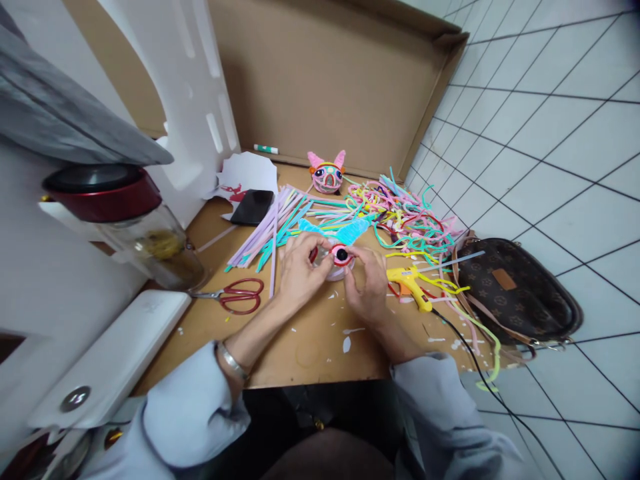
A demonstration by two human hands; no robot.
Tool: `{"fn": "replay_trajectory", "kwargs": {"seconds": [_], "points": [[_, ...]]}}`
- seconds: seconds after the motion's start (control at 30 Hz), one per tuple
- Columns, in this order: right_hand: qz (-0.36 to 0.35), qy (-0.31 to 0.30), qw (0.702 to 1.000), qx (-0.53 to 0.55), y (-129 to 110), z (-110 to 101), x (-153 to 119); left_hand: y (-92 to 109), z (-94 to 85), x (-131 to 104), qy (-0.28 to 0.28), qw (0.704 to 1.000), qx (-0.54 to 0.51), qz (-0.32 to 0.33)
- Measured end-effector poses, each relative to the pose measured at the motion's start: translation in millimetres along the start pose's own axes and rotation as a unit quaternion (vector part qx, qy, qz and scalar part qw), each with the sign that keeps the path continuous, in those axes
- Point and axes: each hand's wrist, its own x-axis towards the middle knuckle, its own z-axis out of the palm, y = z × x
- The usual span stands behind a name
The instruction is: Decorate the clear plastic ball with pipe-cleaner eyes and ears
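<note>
Between my hands, low over the middle of the table, is a pipe-cleaner animal head (341, 267) with bright blue pointed ears. A round eye (342, 255), black in the middle with pink and red rings, faces up. My left hand (303, 267) is closed on the head's left side, thumb and fingertips bent in by the eye. On the other side, my right hand (369, 283) pinches the eye's right edge with thumb and index finger. Much of the head is hidden by my fingers. A finished-looking head with pink ears (327, 173) stands behind it.
Loose pipe cleaners (410, 217) are heaped at back right; straight ones (270, 230) lie left. Red-handled scissors (240, 295), a phone (253, 207) and a glass bottle (160, 250) are on the left. Right are a yellow glue gun (410, 283), its cord and a brown bag (520, 287).
</note>
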Motion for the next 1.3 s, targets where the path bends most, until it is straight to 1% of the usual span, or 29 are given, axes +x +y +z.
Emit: {"fn": "replay_trajectory", "kwargs": {"seconds": [0.13,0.33,0.43,0.53,0.6,0.7,0.83,0.93,1.07,1.23,1.3], "points": [[0.006,0.026,1.0,-0.01,-1,2,-1,-3,0.1,-1,-0.001,1.0,0.0,0.011],[0.002,0.027,1.0,0.009,-4,6,-5,-11,2.7,-2,0.002,1.0,0.002,0.024],[0.004,0.008,1.0,0.013,-6,9,-8,-13,3.0,-2,0.008,0.999,-0.002,0.035],[0.01,-0.021,1.0,0.002,-6,11,-10,-13,0.9,0,0.008,0.998,0.02,0.058],[0.013,-0.023,1.0,-0.003,-6,11,-10,-12,-1.9,1,-0.003,0.996,0.042,0.073],[0.02,-0.018,1.0,0.001,-3,10,-9,-10,-6.5,2,-0.033,0.993,0.074,0.088],[0.062,-0.034,0.997,0.019,-2,9,-8,-9,-10.1,3,-0.068,0.986,0.115,0.104],[0.09,-0.044,0.995,0.027,-1,9,-7,-6,-11.3,3,-0.08,0.979,0.15,0.113],[0.081,-0.037,0.995,0.036,0,8,-7,-3,-13.3,3,-0.077,0.97,0.197,0.117],[0.078,-0.028,0.996,0.034,0,6,-5,-4,-14.6,4,-0.097,0.974,0.158,0.128],[0.064,-0.032,0.997,0.039,-1,5,-4,-5,-14.6,3,-0.1,0.973,0.166,0.125]]}}
